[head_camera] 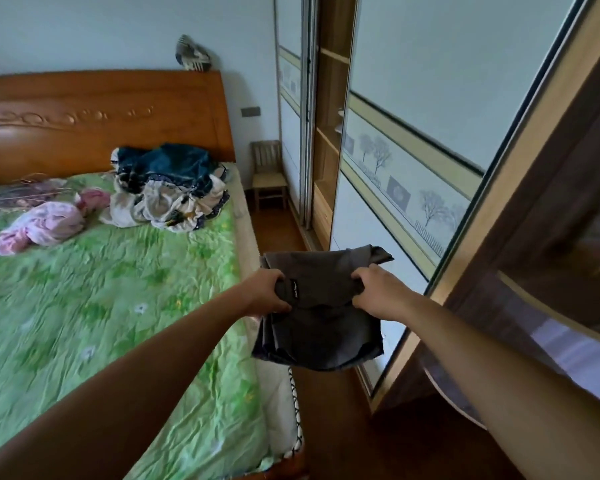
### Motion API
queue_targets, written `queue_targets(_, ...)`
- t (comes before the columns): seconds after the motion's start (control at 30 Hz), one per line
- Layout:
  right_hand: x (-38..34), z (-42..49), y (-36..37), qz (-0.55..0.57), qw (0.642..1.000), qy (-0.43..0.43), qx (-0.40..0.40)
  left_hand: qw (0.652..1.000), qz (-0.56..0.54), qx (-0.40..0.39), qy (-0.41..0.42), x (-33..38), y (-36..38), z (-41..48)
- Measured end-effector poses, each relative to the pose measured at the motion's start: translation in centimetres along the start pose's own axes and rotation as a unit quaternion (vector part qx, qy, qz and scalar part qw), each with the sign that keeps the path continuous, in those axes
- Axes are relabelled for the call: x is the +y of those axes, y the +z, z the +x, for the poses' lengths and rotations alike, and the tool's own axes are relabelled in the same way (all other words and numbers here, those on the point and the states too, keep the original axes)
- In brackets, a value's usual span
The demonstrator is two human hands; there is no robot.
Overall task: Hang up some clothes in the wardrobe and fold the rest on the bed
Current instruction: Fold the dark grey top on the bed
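Left hand (269, 293) and right hand (378, 289) clench the top edge of a dark grey garment (323, 336), its label (293, 289) between them. It hangs limp below the grip, beside the bed (118, 289). It looks soft and light, probably best held along that edge.

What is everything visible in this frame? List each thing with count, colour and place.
Dark grey garment: one, dark grey, held in the air between the bed's edge and the wardrobe.
Pile of clothes: one heap, dark blue and cream, on the bed near the headboard.
Pink garment: one, pink, crumpled on the bed, left of the pile.
Bed: one, green flowered cover, left.
Headboard: one, orange-brown wood, against the wall.
Patterned bundle: one, white and dark, on the headboard's right end.
Chair: one, light wood, far corner.
Wardrobe: one, pale sliding doors, right.
Left hand: grips the garment's left side.
Right hand: grips its right side.
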State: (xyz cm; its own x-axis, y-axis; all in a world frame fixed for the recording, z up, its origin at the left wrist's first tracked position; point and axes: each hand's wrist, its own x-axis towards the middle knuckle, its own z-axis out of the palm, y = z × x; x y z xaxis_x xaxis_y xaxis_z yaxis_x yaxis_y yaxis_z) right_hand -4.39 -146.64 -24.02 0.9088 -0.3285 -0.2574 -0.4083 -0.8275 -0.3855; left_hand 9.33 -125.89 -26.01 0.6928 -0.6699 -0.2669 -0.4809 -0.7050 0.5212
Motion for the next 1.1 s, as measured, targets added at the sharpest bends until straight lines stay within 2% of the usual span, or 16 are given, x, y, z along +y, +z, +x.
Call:
queue_targets(0.2, 0.1, 7.5, -3.2, 0.006, 0.999, -0.039, -0.018, 0.999, 0.008, 0.016, -0.041, 0.5, -3.3, 4.9)
queue_targets(0.43, -0.8, 14.4, -6.1, 0.022, 0.993, -0.114, -0.026, 0.992, -0.007, 0.070, -0.107, 0.2, -6.7, 8.3)
queue_targets(0.7, -2.9, 23.0, -9.6, -0.004, 0.988, -0.147, -0.041, 0.988, 0.004, 0.094, -0.126, -0.7, -11.1, 14.5)
queue_targets(0.97, -5.9, 37.1, -14.1, 0.012, 0.992, -0.125, -0.024, 0.989, -0.036, 0.076, -0.123, -3.9, -18.9, 28.2)
queue_targets(1.07, -7.2, 41.5, -16.3, 0.013, 0.992, -0.122, -0.002, 0.988, -0.045, 0.095, -0.113, -5.1, -22.3, 33.0)
queue_targets(1.1, -8.6, 46.5, -18.1, 0.020, 0.993, -0.112, 0.014, 0.988, -0.055, 0.089, -0.111, -6.3, -25.6, 37.6)
